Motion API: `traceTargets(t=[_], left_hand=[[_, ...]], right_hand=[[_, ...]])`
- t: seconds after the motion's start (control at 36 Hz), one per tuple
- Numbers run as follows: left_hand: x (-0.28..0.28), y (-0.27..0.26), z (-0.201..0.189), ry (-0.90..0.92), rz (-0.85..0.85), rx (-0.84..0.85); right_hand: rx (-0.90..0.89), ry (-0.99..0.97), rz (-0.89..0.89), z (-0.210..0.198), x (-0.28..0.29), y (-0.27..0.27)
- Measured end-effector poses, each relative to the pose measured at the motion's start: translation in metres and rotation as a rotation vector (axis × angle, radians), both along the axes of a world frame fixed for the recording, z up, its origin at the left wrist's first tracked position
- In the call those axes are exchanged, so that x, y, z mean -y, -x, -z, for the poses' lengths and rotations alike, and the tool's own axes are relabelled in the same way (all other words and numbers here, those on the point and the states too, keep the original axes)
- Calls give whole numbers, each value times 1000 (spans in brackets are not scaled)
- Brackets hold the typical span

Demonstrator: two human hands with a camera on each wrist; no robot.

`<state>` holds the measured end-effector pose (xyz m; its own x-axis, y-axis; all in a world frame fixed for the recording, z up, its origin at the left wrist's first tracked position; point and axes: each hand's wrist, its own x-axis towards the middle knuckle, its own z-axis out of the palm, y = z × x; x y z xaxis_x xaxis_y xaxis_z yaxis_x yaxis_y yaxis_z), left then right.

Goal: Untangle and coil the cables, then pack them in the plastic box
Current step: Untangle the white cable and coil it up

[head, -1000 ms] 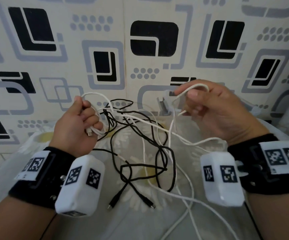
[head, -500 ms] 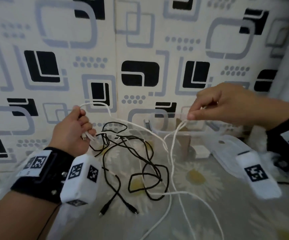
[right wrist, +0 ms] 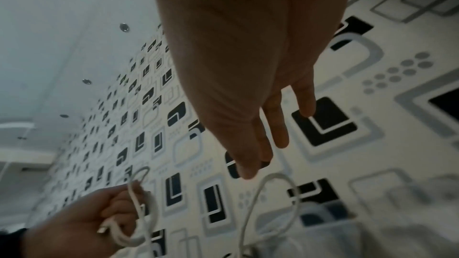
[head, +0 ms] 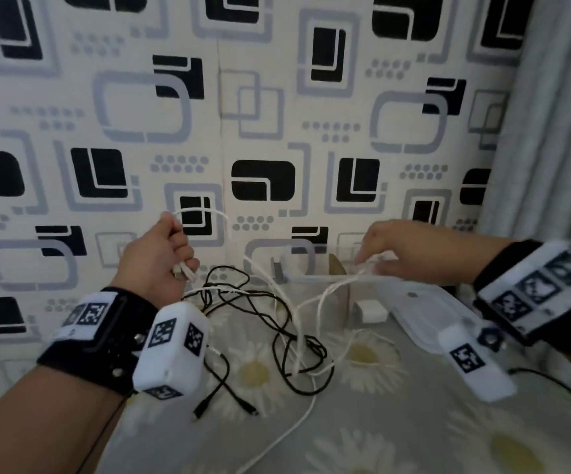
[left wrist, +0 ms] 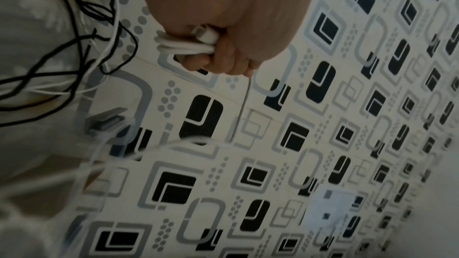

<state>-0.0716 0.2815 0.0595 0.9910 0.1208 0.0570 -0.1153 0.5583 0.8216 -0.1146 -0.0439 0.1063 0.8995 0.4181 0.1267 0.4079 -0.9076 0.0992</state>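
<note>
— Where is the white cable (head: pixel 306 302) now?

— Several loops of it sit in the left hand (head: pixel 155 260), whose fingers (left wrist: pixel 224 60) curl tightly round the bundle. Its free length runs toward the right hand (head: pixel 410 254) and arcs just below that hand's outstretched fingers (right wrist: pixel 279 125), which are straight and slightly spread; whether they touch the cable cannot be told.

— And the rest?

— A black cable (head: pixel 279 331) lies tangled with the white one on the daisy-print cloth (head: pixel 396 422). The clear plastic box (head: pixel 314 265) stands behind the tangle, against the patterned wall (head: pixel 277 97), beneath the right hand.
</note>
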Motion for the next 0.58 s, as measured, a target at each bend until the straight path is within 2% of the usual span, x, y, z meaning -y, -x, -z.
traceTargets(t=[0.08,0.22,0.44,0.5,0.58], left_hand=[[16,12,0,-72,18,12],[31,26,-3,-168,-2,35],[24,36,-9,-260,-41,56],[17,36,-7,-287,-37,84],[6,35,0,-380,31,126]], right_hand=[[-7,-193,-32,12,-28,4],[-243,-806,-86,16,-89,23],[-528,-1214,-151,54,-145,22],[-476,-1279,-185,62,-146,21],[-205,-1360,-178,57,-136,20]])
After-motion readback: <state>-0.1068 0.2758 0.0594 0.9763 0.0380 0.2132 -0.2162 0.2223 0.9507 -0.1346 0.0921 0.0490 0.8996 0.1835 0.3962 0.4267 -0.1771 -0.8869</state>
